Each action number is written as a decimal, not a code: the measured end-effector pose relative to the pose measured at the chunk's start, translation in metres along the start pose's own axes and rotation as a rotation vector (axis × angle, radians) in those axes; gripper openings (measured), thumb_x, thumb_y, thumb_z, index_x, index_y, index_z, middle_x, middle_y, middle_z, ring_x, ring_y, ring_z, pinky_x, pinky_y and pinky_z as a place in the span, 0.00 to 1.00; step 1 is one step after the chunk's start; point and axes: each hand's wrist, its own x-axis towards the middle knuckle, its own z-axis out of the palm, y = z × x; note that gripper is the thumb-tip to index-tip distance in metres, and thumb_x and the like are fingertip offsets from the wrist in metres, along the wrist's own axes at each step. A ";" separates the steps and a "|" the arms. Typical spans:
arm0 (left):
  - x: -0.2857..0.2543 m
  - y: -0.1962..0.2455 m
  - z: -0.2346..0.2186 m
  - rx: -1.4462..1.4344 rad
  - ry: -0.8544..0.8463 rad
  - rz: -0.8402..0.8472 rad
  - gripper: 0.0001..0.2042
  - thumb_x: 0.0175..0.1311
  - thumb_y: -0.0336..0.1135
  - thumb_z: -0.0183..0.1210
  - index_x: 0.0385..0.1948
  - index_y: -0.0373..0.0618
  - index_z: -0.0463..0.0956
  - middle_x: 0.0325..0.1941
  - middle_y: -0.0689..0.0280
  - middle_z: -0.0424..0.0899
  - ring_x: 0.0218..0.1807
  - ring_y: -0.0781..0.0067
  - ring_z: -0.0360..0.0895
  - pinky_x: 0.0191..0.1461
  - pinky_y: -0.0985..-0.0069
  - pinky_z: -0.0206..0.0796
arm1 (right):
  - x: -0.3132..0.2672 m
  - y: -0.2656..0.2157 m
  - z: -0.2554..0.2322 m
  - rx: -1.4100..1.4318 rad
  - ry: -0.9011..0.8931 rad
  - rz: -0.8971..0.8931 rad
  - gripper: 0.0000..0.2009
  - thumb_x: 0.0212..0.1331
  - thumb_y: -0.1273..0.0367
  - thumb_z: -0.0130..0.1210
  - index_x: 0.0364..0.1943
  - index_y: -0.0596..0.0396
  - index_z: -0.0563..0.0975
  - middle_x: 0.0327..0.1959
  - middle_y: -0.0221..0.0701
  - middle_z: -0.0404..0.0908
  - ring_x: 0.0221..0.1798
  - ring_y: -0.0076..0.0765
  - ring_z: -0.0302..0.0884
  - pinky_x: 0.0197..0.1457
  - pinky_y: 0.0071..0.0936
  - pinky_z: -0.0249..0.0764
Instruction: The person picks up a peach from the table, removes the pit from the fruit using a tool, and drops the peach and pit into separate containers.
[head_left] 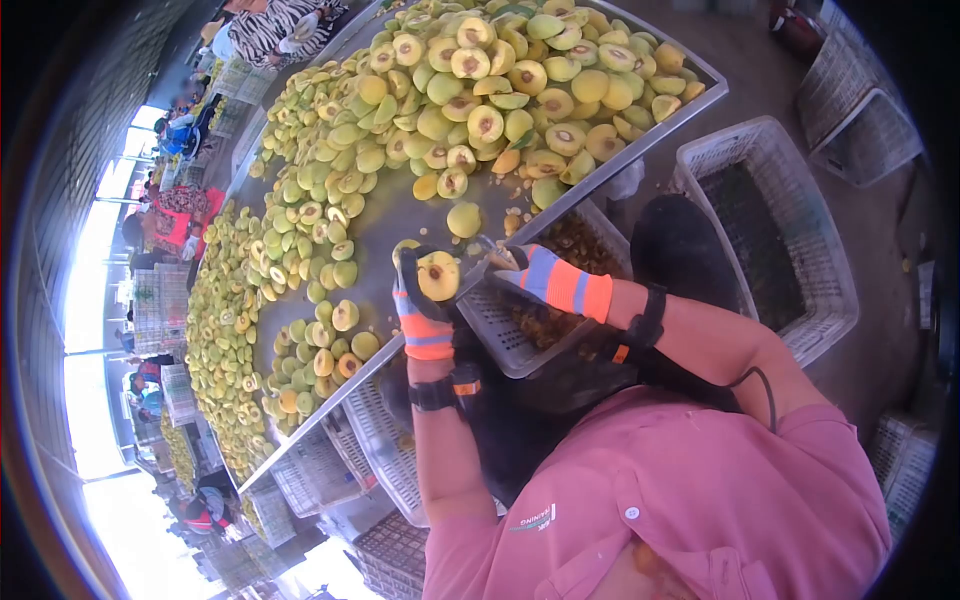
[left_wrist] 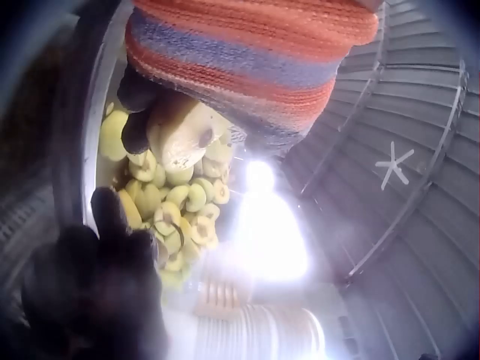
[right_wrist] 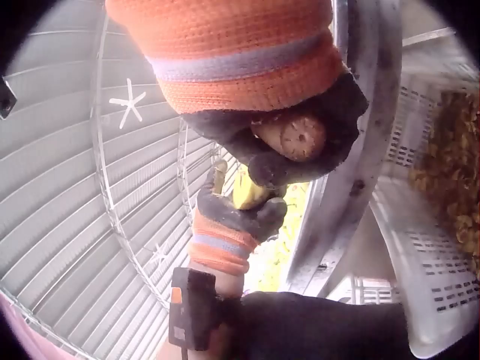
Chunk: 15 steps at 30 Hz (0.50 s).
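Observation:
Both hands wear black-palmed gloves with orange and blue cuffs. In the head view the left hand (head_left: 424, 308) grips a halved yellow-green fruit (head_left: 438, 276), its brown centre facing up; a second piece (head_left: 404, 246) shows by the fingers. The left wrist view shows that half (left_wrist: 187, 136) under the left hand (left_wrist: 232, 64). The right hand (head_left: 548, 279) is curled round a tool beside the table edge, close to the fruit. Its round brown handle end (right_wrist: 301, 138) protrudes from the right hand (right_wrist: 247, 82) in the right wrist view; the tool's tip is unclear.
Halved fruits (head_left: 440, 120) cover much of the metal-edged table (head_left: 395, 215). Beneath the near edge, a crate (head_left: 515, 350) holds brown scraps. A large white crate (head_left: 770, 225) stands at the right, and more crates (head_left: 385, 440) stand below the table. Other people are in the background.

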 end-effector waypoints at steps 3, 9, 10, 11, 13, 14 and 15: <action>-0.010 0.041 0.010 -0.081 -0.052 -0.025 0.15 0.57 0.22 0.58 0.48 0.37 0.73 0.46 0.61 0.80 0.45 0.68 0.79 0.51 0.75 0.73 | 0.004 0.022 0.006 0.031 0.000 -0.094 0.15 0.57 0.65 0.61 0.45 0.59 0.78 0.34 0.33 0.83 0.35 0.28 0.77 0.41 0.30 0.74; -0.017 0.027 0.022 -0.734 -0.053 -0.243 0.11 0.66 0.29 0.53 0.48 0.37 0.73 0.44 0.62 0.80 0.43 0.71 0.78 0.48 0.73 0.72 | 0.000 0.026 0.007 -0.268 0.016 -0.101 0.17 0.53 0.65 0.61 0.45 0.58 0.79 0.36 0.40 0.84 0.37 0.39 0.81 0.42 0.34 0.75; -0.019 0.027 0.021 -0.658 -0.037 -0.210 0.10 0.66 0.29 0.53 0.46 0.37 0.74 0.43 0.63 0.80 0.42 0.72 0.77 0.47 0.73 0.71 | -0.003 0.020 0.009 -0.296 0.012 -0.093 0.17 0.53 0.65 0.61 0.45 0.58 0.79 0.36 0.41 0.84 0.37 0.40 0.81 0.43 0.34 0.75; -0.022 0.028 0.020 -0.581 -0.018 -0.178 0.09 0.66 0.28 0.54 0.45 0.36 0.74 0.42 0.63 0.80 0.41 0.72 0.76 0.45 0.73 0.71 | -0.004 0.015 0.013 -0.324 0.007 -0.086 0.16 0.53 0.66 0.61 0.46 0.58 0.79 0.36 0.41 0.84 0.37 0.42 0.81 0.43 0.34 0.75; -0.019 0.039 0.016 -0.451 0.018 -0.206 0.07 0.69 0.31 0.52 0.40 0.39 0.75 0.37 0.66 0.78 0.37 0.77 0.73 0.42 0.77 0.67 | -0.007 0.013 0.021 -0.353 0.038 -0.021 0.16 0.53 0.67 0.60 0.46 0.58 0.79 0.37 0.40 0.84 0.38 0.38 0.81 0.44 0.33 0.75; -0.021 0.038 0.019 -0.467 0.090 -0.194 0.07 0.68 0.30 0.52 0.40 0.38 0.75 0.36 0.66 0.78 0.37 0.76 0.73 0.41 0.76 0.67 | -0.008 0.010 0.022 -0.376 0.059 0.002 0.15 0.54 0.68 0.60 0.46 0.58 0.79 0.38 0.39 0.84 0.39 0.36 0.81 0.45 0.33 0.75; -0.023 0.037 0.022 -0.481 0.161 -0.180 0.06 0.67 0.28 0.53 0.40 0.37 0.76 0.35 0.66 0.78 0.36 0.75 0.73 0.41 0.76 0.67 | -0.028 -0.024 0.027 -0.135 -0.011 0.017 0.15 0.55 0.69 0.59 0.46 0.57 0.79 0.39 0.35 0.84 0.41 0.28 0.79 0.47 0.31 0.74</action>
